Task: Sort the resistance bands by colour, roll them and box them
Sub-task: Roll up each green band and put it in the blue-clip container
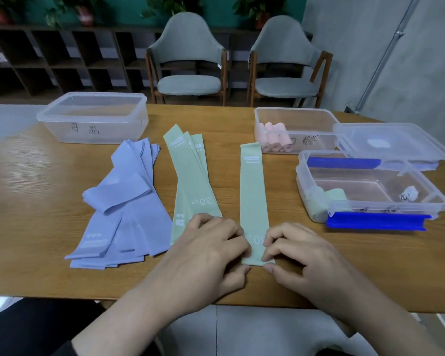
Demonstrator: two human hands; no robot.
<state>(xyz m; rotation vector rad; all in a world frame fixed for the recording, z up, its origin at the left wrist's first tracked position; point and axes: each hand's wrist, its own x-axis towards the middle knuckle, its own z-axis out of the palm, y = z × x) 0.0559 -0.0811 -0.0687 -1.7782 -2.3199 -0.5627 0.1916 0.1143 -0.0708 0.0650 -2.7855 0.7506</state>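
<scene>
head view: both hands pinch one green band (253, 191) (blue bands (125, 201) beside).

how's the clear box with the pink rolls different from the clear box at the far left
The clear plastic box at the far right holds pink rolled bands; the clear plastic box at the far left shows no bands inside. The right box is open, its lid off; the left box seems closed with a lid. Both are clear, rectangular and carry handwritten marks.

Both forearms are extended forward, palms down. The left hand (211, 249) and right hand (297, 253) are set close together, fingers curled, fingertips pressed downward and thumbs tucked beneath, nearly touching.
</scene>
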